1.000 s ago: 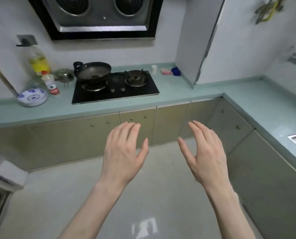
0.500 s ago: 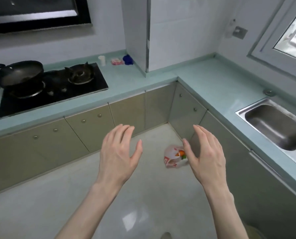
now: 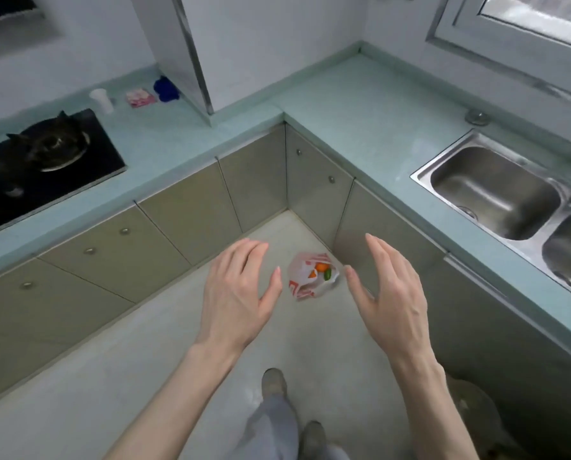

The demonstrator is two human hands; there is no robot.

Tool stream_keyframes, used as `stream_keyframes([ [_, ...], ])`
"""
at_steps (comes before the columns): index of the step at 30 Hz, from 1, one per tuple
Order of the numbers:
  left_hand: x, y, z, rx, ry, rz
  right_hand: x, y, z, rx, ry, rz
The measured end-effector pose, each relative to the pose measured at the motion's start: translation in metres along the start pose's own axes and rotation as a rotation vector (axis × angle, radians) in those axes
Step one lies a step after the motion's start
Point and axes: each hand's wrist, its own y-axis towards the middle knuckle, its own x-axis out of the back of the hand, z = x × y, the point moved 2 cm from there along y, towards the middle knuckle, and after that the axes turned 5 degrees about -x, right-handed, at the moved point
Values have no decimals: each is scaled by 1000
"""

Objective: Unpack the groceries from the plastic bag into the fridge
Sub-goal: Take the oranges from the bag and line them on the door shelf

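On floor by cabinet corner: plastic bag untouched, still full | left hand, right hand open, empty | 0 items unpacked

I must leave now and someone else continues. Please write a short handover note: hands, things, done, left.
Left hand: open, holds nothing.
Right hand: open, holds nothing.
White plastic bag with red print: lies on the pale floor in the cabinet corner, orange and green groceries showing inside; neither hand touches it.
Done: nothing.
Left: pick up the bag, unpack it into the fridge, which is not in view.
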Motion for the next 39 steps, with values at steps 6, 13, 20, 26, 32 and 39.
stream_keyframes([
  [6,-44,49,17,-84,-61,47,-23,29,-14,-51,-82,-11],
  [13,-109,103,44,-141,-118,88,-65,71,-29,-68,-71,4],
  [20,-230,127,88,-90,-160,111,-187,101,-98,-116,-38,118],
  [26,-355,111,120,-44,-187,129,-300,104,-180,-138,-4,165],
  [32,-492,68,145,-4,-223,222,-406,85,-260,-109,33,235],
  [39,-625,23,165,-40,-285,337,-515,57,-333,-227,80,333],
])
